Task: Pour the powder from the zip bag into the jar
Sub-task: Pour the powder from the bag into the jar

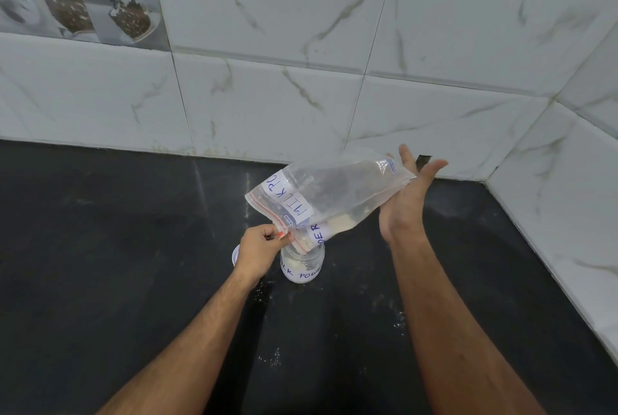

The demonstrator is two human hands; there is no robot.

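Note:
A clear zip bag (334, 194) with a white handwritten label is tilted, its red zip mouth pointing down into a small glass jar (302, 264). The jar stands on the black counter, carries a blue handwritten label and holds some pale powder. A little powder lies in the bag's lower fold. My left hand (262, 249) pinches the bag's mouth edge just above the jar rim. My right hand (406, 195) is flat with fingers spread, pressed against the bag's raised bottom end.
A white lid (235, 256) lies on the counter behind my left hand, mostly hidden. Spilled powder specks (272, 356) dot the black counter (133, 264) in front of the jar. Tiled walls close the back and right side.

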